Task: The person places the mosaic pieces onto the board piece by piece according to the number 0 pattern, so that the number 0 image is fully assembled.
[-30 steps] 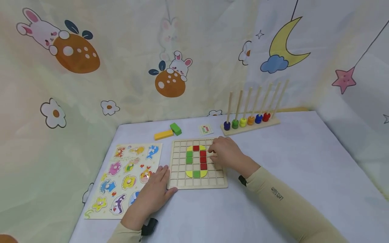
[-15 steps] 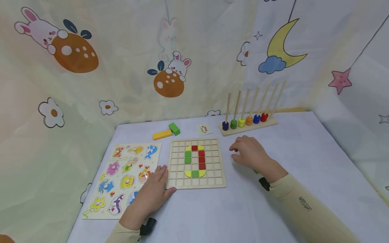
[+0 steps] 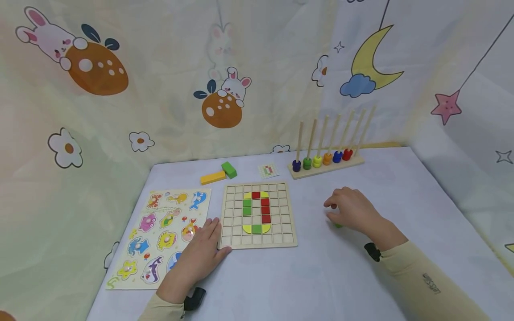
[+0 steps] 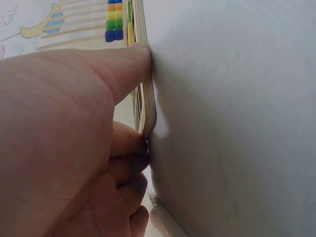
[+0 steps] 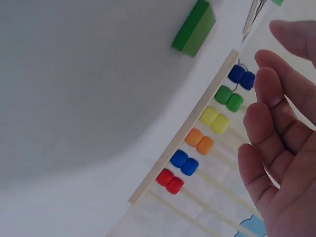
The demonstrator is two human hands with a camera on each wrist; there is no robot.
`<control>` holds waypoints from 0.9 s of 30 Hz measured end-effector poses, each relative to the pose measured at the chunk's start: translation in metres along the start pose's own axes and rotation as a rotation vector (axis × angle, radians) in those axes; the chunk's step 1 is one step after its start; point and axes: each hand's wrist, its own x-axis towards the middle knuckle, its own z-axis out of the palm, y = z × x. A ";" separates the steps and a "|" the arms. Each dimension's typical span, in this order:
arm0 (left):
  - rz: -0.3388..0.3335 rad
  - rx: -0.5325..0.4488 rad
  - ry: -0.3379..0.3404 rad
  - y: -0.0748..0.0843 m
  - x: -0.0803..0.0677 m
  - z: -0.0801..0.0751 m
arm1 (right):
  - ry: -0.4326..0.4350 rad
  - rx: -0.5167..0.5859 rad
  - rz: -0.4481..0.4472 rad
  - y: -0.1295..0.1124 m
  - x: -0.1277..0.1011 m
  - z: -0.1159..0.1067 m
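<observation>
My left hand (image 3: 201, 256) rests at the near left corner of a wooden grid board (image 3: 284, 237), thumb on its front edge and fingers along its left side. Red tiles (image 3: 265, 210), green tiles (image 3: 246, 207) and yellow rounded corner pieces (image 3: 246, 229) form a ring with a gap on its left side. My right hand (image 3: 357, 213) is held low over the table, right of the board, with loosely bent fingers and nothing between them. A green block (image 5: 195, 29) lies on the table just below it, mostly hidden by the hand in the head view.
A peg puzzle board (image 3: 130, 284) with sea animals lies at the left, partly under my left forearm. Behind the grid are a yellow block (image 3: 213, 178), another green block (image 3: 229, 170) and a small pattern card (image 3: 268, 170). A bead rack (image 3: 327, 169) with upright rods stands at the back right.
My right hand has moved from the grid board's right side out to the right, to above the green block. My left hand has stayed on the board's corner.
</observation>
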 end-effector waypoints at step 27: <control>-0.024 0.007 -0.011 0.001 0.000 0.000 | -0.080 0.011 -0.016 0.019 -0.025 0.007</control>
